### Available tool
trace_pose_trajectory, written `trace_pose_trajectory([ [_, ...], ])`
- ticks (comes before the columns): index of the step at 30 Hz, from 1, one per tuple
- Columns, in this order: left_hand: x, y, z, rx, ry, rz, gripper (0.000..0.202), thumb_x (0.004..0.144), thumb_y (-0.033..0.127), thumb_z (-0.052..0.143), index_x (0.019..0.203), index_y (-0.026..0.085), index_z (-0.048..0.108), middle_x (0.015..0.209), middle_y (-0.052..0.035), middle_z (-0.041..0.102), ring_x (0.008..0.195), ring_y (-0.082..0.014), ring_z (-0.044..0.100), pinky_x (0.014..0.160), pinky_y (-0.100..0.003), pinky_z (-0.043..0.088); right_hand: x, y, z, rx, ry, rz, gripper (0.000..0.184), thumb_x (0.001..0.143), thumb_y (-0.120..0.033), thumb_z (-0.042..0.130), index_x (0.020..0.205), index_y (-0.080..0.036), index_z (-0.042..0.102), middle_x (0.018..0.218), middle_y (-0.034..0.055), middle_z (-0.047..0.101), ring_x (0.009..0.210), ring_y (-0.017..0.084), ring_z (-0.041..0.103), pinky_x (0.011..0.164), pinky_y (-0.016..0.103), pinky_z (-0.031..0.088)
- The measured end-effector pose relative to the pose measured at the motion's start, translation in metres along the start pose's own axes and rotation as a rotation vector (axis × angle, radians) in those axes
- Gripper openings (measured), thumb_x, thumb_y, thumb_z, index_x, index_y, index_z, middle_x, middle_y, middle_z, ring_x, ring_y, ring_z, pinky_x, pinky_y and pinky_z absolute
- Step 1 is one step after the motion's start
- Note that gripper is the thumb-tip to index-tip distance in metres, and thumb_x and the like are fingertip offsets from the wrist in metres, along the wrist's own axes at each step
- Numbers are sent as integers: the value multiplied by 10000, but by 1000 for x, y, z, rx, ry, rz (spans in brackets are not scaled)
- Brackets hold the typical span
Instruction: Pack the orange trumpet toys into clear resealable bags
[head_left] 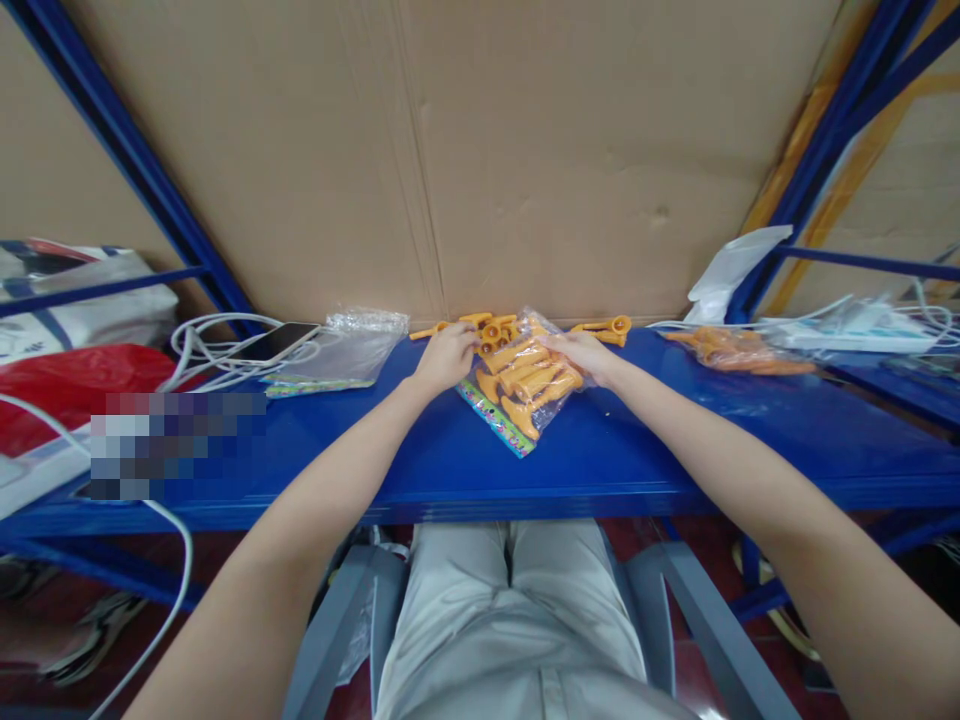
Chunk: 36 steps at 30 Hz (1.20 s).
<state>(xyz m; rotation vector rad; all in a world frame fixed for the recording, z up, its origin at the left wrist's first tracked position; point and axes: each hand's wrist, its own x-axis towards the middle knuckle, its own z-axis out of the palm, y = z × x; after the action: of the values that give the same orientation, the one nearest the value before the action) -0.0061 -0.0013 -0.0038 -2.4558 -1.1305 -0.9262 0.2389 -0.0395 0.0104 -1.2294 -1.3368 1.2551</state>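
Observation:
A clear plastic bag (519,392) with a colourful header card holds several orange plastic toy pieces and lies on the blue shelf (615,450). My left hand (447,356) is closed at the bag's open top, fingers round an orange piece. My right hand (583,352) grips the bag's upper right edge. Loose orange pieces (604,328) lie just behind the bag against the cardboard wall.
A stack of empty clear bags (346,352) lies left of my hands, with a phone (279,342) and white cables (202,350) beyond. Filled bags of orange pieces (739,350) and a power strip (847,330) sit right. Red and white sacks (67,385) lie far left.

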Motion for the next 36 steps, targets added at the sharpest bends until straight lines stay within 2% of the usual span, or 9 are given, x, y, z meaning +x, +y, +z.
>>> trace_pose_trajectory([
  [4, 2, 15, -6, -45, 34, 103, 290, 923, 204, 408, 1042, 142, 665, 1181, -129, 656, 1135, -242, 593, 989, -435, 458, 11, 9, -4, -225, 157, -125, 261, 834, -324, 667, 655, -147, 598, 662, 54, 686, 591, 146, 618, 590, 238, 502],
  [8, 2, 45, -8, -124, -41, 285, 361, 977, 304, 390, 1260, 187, 581, 1356, -109, 578, 1269, -228, 515, 1054, -440, 411, 20, 18, -7, -504, 213, -277, 347, 813, -427, 620, 600, -161, 553, 607, 38, 625, 623, 159, 581, 568, 235, 435],
  [10, 1, 58, -7, -155, -106, 382, 395, 985, 339, 390, 1326, 210, 543, 1420, -98, 528, 1314, -225, 477, 1084, -440, 385, 21, 19, -6, -586, 213, -334, 349, 812, -427, 580, 589, -160, 547, 590, 27, 599, 623, 148, 551, 561, 228, 400],
  [13, -1, 72, -3, -181, -179, 493, 421, 986, 356, 403, 1365, 217, 520, 1464, -93, 483, 1369, -220, 416, 1127, -437, 340, 19, 18, -4, -573, 153, -357, 346, 790, -423, 579, 572, -157, 537, 569, 5, 571, 588, 120, 495, 551, 223, 368],
  [17, -4, 76, -1, -169, -226, 528, 411, 985, 360, 416, 1338, 204, 558, 1464, -103, 479, 1377, -225, 407, 1134, -439, 332, 12, 17, 2, -405, 91, -249, 385, 801, -419, 616, 544, -153, 510, 521, -17, 527, 521, 88, 433, 514, 217, 357],
  [21, -5, 77, 0, -175, -256, 552, 382, 971, 306, 445, 1322, 234, 576, 1436, -91, 514, 1354, -232, 434, 1117, -445, 354, 5, 15, 5, -162, 22, -79, 319, 845, -336, 641, 610, -131, 574, 568, 19, 606, 517, 92, 509, 522, 211, 441],
  [28, -5, 86, -1, -159, -279, 586, 426, 940, 187, 453, 1331, 314, 564, 1409, -40, 542, 1291, -229, 494, 1085, -433, 388, 10, 13, 0, 26, -40, 126, 220, 865, -303, 654, 733, -130, 626, 630, 63, 672, 540, 135, 610, 508, 242, 546],
  [32, -5, 91, -3, -103, -310, 563, 441, 919, 167, 467, 1318, 318, 578, 1400, -40, 545, 1295, -244, 485, 1083, -439, 378, 13, 14, -2, 92, -94, 195, 192, 899, -289, 608, 815, -121, 646, 717, 82, 705, 596, 153, 650, 564, 278, 582],
  [36, -7, 96, -5, -65, -361, 521, 457, 910, 157, 456, 1318, 321, 578, 1390, -47, 543, 1274, -250, 499, 1070, -448, 378, 11, 12, 2, 95, -19, 181, 176, 890, -254, 621, 788, -112, 640, 676, 68, 690, 560, 145, 638, 565, 274, 578],
])
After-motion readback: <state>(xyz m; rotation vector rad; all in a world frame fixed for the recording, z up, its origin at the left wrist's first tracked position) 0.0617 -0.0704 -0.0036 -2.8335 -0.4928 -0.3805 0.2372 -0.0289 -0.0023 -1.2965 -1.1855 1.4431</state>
